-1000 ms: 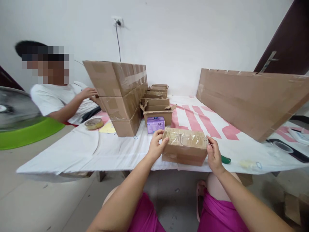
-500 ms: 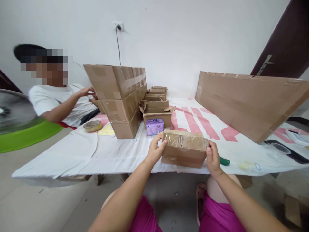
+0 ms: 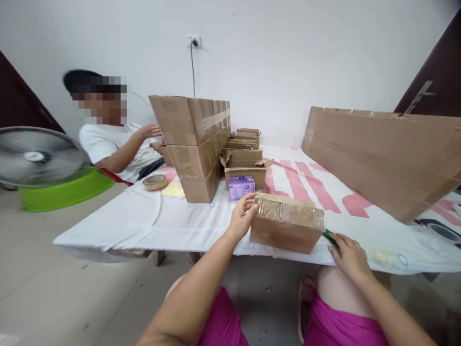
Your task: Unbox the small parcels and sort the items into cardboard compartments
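A small cardboard box (image 3: 286, 222), sealed on top with clear tape, sits at the near edge of the white-covered table (image 3: 144, 221). My left hand (image 3: 242, 216) grips its left end, thumb on top. My right hand (image 3: 348, 254) has come off the box and closes over a green-handled tool (image 3: 328, 236) lying just right of it; only the tool's tip shows. A purple packet (image 3: 241, 187) stands just behind the box.
A stack of taped cartons (image 3: 194, 144) and several open small boxes (image 3: 245, 166) fill the table's middle. Flat cardboard sheets (image 3: 382, 154) lean at the right. A tape roll (image 3: 154, 182) lies far left, another tape roll (image 3: 441, 231) far right. A seated person (image 3: 115, 144), fan (image 3: 36, 156), green tub (image 3: 65, 192) stand left.
My right hand has let go of the box's right end and dropped onto the green tool. The camera has swung left; the left hand stays on the box.
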`<state>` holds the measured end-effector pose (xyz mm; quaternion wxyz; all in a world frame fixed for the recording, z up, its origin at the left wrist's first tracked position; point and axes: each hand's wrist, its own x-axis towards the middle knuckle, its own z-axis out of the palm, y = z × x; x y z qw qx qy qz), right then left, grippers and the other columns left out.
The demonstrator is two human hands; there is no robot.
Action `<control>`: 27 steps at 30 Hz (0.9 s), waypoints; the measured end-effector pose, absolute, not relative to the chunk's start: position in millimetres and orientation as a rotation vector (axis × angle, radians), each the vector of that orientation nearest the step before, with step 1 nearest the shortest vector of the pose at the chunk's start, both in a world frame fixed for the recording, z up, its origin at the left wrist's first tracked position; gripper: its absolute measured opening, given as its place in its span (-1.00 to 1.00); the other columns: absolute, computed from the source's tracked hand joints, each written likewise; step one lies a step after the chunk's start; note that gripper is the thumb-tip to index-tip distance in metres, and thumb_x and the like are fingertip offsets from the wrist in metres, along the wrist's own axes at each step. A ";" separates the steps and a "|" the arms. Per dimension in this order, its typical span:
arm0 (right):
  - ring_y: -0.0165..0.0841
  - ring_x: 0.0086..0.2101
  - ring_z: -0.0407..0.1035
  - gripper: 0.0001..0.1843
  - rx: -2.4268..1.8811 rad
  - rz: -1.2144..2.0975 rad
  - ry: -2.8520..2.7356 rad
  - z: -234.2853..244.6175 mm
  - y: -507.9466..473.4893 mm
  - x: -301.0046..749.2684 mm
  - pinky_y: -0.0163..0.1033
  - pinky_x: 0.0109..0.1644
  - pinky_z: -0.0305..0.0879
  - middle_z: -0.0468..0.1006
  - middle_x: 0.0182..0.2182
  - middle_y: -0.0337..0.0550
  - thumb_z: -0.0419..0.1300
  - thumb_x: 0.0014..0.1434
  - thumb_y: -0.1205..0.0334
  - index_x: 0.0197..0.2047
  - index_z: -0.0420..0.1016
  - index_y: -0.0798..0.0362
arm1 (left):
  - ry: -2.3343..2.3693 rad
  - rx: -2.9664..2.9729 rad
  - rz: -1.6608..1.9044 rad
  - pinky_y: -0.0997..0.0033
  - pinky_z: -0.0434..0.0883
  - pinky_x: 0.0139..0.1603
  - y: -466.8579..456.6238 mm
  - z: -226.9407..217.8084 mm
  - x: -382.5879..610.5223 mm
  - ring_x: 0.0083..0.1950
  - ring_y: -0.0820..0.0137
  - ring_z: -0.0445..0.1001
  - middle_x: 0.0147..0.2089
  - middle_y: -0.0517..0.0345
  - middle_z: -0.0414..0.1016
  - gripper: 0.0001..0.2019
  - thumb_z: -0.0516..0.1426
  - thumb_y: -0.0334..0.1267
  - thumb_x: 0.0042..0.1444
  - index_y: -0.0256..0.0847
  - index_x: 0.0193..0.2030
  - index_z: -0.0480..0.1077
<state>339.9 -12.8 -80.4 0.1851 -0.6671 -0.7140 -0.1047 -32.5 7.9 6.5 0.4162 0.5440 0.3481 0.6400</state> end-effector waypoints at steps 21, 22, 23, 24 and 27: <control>-0.20 -0.03 0.38 -0.55 -1.264 -0.041 -1.853 22.9 -78.6 264.2 -0.11 0.04 0.34 0.46 -0.01 -0.06 0.04 0.24 0.08 0.18 0.32 -0.07 | 0.988 1.780 1.439 0.25 0.39 0.03 -0.4 17.2 -38.2 0.09 0.18 0.45 0.13 -0.03 0.45 -0.53 0.23 -0.20 0.01 -0.17 0.10 0.36; -0.23 -0.03 0.39 -0.55 -1.209 -0.026 -1.940 29.5 -87.7 251.8 -0.14 0.04 0.35 0.47 -0.01 -0.08 0.04 0.25 0.11 0.20 0.30 -0.10 | 0.999 1.763 1.450 0.24 0.40 0.02 -1.6 17.1 -36.3 0.08 0.18 0.45 0.13 -0.04 0.46 -0.53 0.23 -0.21 0.01 -0.17 0.10 0.37; -0.26 -0.05 0.41 -0.56 -1.176 -0.023 -2.002 34.0 -95.3 240.8 -0.18 0.00 0.38 0.48 -0.04 -0.10 0.03 0.26 0.13 0.20 0.29 -0.12 | 1.020 1.751 1.464 0.24 0.40 0.01 -3.2 16.7 -33.8 0.06 0.18 0.47 0.12 -0.04 0.46 -0.53 0.24 -0.22 0.00 -0.18 0.09 0.38; -0.28 -0.09 0.43 -0.56 -1.159 -0.023 -2.047 36.3 -101.5 231.5 -0.21 -0.06 0.42 0.48 -0.06 -0.10 0.03 0.27 0.14 0.21 0.29 -0.13 | 1.046 1.740 1.480 0.23 0.41 0.01 -5.3 16.0 -30.7 0.04 0.18 0.48 0.10 -0.04 0.48 -0.53 0.24 -0.23 -0.01 -0.18 0.09 0.39; -0.32 -0.21 0.46 -0.56 -1.190 -0.043 -2.085 33.6 -111.2 215.0 -0.29 -0.29 0.46 0.46 -0.10 -0.09 0.03 0.28 0.15 0.22 0.30 -0.15 | 1.133 1.714 1.528 0.20 0.41 0.03 -13.5 12.7 -19.8 0.01 0.18 0.48 0.06 -0.05 0.49 -0.52 0.25 -0.24 -0.01 -0.19 0.10 0.38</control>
